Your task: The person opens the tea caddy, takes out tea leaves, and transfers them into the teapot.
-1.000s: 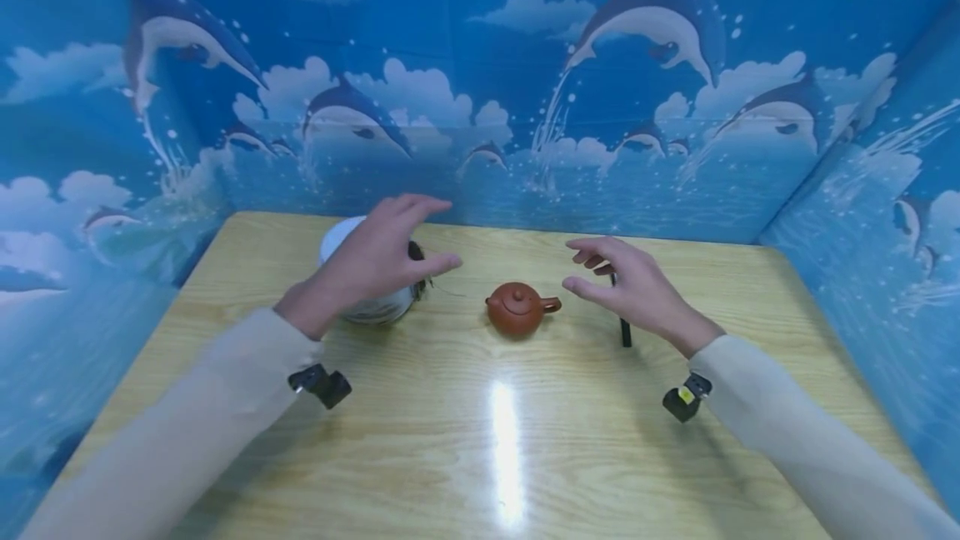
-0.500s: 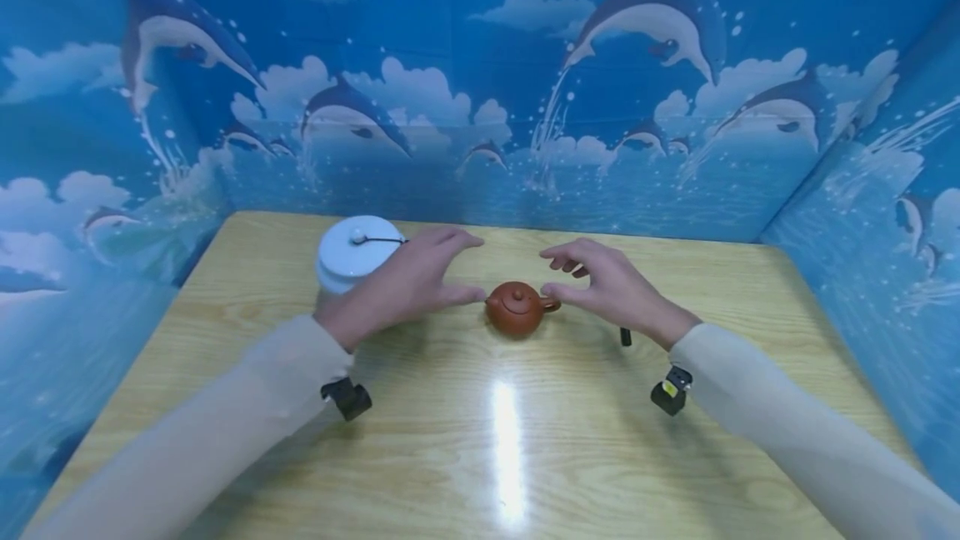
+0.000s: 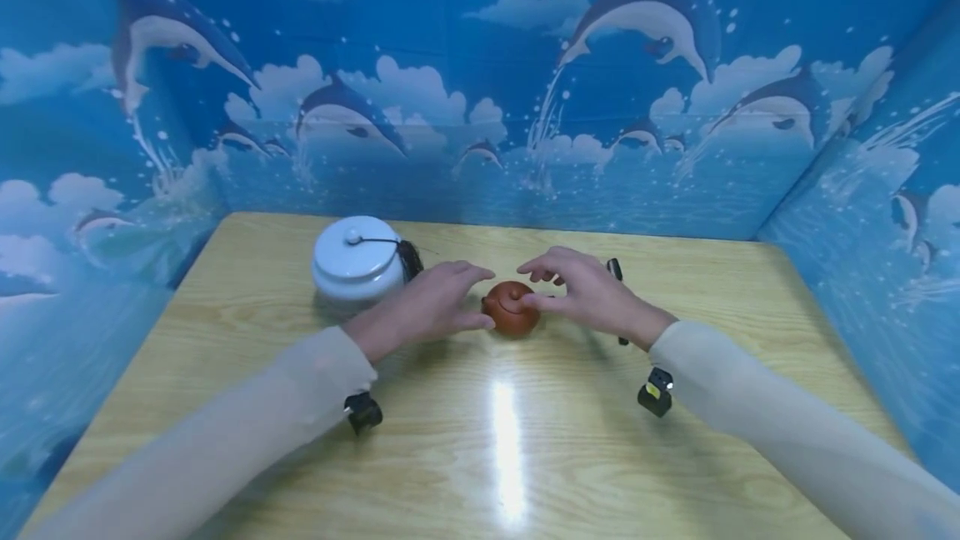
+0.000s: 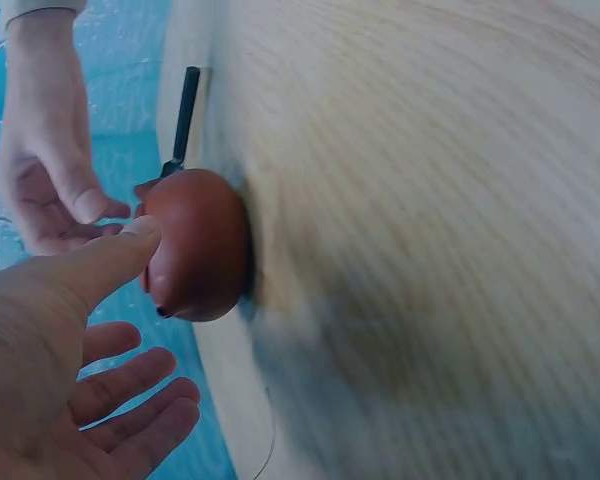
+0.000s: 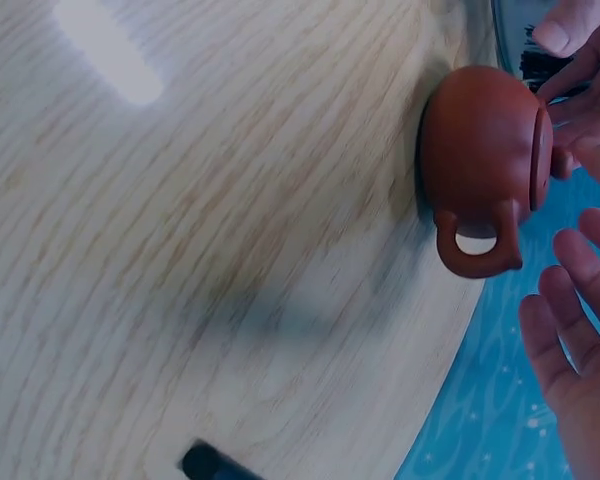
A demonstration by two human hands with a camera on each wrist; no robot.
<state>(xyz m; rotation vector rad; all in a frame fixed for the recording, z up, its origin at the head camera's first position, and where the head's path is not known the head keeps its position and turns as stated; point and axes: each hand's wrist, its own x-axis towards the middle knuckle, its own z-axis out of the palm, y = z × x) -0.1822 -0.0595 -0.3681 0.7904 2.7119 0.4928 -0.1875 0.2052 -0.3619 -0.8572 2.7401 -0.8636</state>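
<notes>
A lidded white jar (image 3: 356,263) stands on the desk (image 3: 420,457), its inside hidden. My left hand (image 3: 435,304) reaches forward, thumb and fingers apart, beside the teapot (image 3: 509,323), upright and lidded between my hands. My right hand (image 3: 588,294) reaches from its other side, thumb and fingers apart; I cannot tell whether either touches.

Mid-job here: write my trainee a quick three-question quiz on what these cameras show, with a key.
1. Fill in: The handle of the brown teapot points toward the person's ____ side.

2. Multiple choice: What colour is the tassel on the lidded white jar?
A) red
B) black
C) yellow

3. True or false: In the head view, the teapot stands on the wooden table between the left grip and the right grip.

Key: 1. right; 2. B; 3. true.
</notes>
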